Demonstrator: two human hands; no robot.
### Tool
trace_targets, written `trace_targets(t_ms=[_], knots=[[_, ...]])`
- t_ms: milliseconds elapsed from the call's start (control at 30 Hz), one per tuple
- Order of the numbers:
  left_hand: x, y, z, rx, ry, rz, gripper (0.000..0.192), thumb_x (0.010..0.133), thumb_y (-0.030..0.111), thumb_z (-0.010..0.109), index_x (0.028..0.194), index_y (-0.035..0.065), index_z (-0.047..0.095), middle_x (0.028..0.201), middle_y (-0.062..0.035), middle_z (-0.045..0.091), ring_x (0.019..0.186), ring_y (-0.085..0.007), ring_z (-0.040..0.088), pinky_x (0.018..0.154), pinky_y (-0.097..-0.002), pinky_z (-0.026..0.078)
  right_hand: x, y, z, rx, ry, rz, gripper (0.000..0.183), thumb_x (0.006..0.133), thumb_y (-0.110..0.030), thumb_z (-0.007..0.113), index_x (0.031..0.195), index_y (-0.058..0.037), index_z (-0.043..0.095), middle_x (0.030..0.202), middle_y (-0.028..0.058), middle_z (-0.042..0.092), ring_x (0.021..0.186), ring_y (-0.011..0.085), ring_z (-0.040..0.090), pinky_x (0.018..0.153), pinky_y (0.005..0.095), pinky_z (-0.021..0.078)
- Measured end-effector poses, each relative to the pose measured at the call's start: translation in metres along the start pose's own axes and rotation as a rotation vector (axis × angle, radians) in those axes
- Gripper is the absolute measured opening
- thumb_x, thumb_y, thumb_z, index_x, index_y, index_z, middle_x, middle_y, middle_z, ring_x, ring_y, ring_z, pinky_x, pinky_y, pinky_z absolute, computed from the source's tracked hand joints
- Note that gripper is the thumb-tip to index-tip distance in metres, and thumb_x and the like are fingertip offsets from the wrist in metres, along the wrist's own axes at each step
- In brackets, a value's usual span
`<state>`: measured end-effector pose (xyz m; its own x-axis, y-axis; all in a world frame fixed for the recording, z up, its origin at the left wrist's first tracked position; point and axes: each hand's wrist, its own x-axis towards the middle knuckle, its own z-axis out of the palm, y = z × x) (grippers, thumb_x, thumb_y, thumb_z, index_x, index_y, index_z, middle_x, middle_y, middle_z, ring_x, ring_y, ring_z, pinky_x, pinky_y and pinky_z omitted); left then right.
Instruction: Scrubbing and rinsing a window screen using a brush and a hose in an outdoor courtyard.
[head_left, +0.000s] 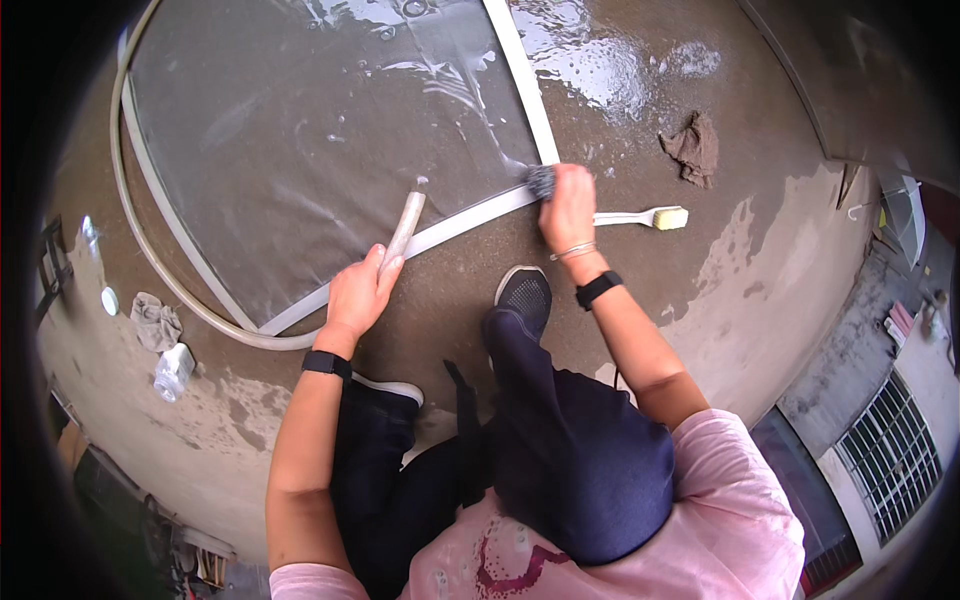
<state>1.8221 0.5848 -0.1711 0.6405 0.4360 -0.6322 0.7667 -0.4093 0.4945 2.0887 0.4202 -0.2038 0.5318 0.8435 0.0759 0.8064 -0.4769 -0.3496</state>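
Observation:
My left hand is closed around the end of a pale flexible hose, whose open tip points over a window screen with a white frame. The hose curves around the frame's left side. At the frame's near right corner, my right hand grips a dark grey scouring pad that touches the corner. The wet mesh lies flat on the ground, with water and some suds on it. Just right of my right hand, a white-handled brush with a pale yellow head lies on the ground.
A crumpled brown cloth lies on the wet concrete to the right. At the left are a greyish cloth, a clear plastic bottle and a small white lid. A metal grille stands at the lower right.

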Motion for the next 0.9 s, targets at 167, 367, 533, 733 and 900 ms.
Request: trace_targets(t_ms=[167,367,533,733,900], knots=[[-0.002,-0.007,0.01,-0.027,0.105,0.137,0.036,0.091,0.039,0.051,0.094,0.0033,0.057,0.07,-0.0205,0.061,0.069,-0.0401,0.06,0.062,-0.0483,0.047,0.018,0.03,-0.005,0.103,-0.1,-0.175,0.041,0.066,0.007,0.052,0.106,0.002,0.047,0.098,0.0197,0.052,0.091,0.0369,0.051,0.082,0.0432,0.0423],[-0.001,-0.004,0.02,0.053,0.117,0.108,0.035,0.089,0.039,0.055,0.094,0.0039,0.06,0.072,-0.0168,0.064,0.067,-0.0343,0.063,0.061,-0.0442,0.05,0.102,0.028,0.001,-0.007,-0.241,-0.403,0.02,0.081,-0.007,0.047,0.1,-0.0034,0.051,0.091,0.0133,0.05,0.088,0.0298,0.051,0.079,0.0384,0.0421],[0.001,-0.005,0.02,0.081,0.157,0.146,0.033,0.088,0.038,0.056,0.088,0.0047,0.059,0.067,-0.0145,0.063,0.062,-0.0328,0.063,0.056,-0.0424,0.05,0.106,0.029,0.001,-0.011,-0.22,-0.365,0.02,0.08,-0.005,0.047,0.099,-0.0039,0.05,0.088,0.013,0.05,0.086,0.03,0.051,0.077,0.0383,0.0422],[0.0,-0.005,0.016,0.091,0.096,0.116,0.033,0.089,0.036,0.057,0.092,0.0025,0.058,0.07,-0.0165,0.063,0.065,-0.0345,0.062,0.059,-0.0434,0.048,0.016,0.029,-0.02,0.029,-0.331,-0.264,0.024,0.079,-0.004,0.048,0.102,-0.0018,0.051,0.088,0.0136,0.049,0.087,0.0299,0.051,0.079,0.039,0.0429],[0.002,-0.004,0.02,0.091,0.145,0.133,0.033,0.088,0.036,0.057,0.091,0.0025,0.058,0.068,-0.0169,0.062,0.063,-0.0348,0.062,0.057,-0.043,0.048,0.13,0.032,0.012,0.027,-0.117,-0.355,0.022,0.076,0.0,0.049,0.098,-0.0007,0.048,0.088,0.0167,0.051,0.084,0.0336,0.051,0.075,0.0407,0.0428]])
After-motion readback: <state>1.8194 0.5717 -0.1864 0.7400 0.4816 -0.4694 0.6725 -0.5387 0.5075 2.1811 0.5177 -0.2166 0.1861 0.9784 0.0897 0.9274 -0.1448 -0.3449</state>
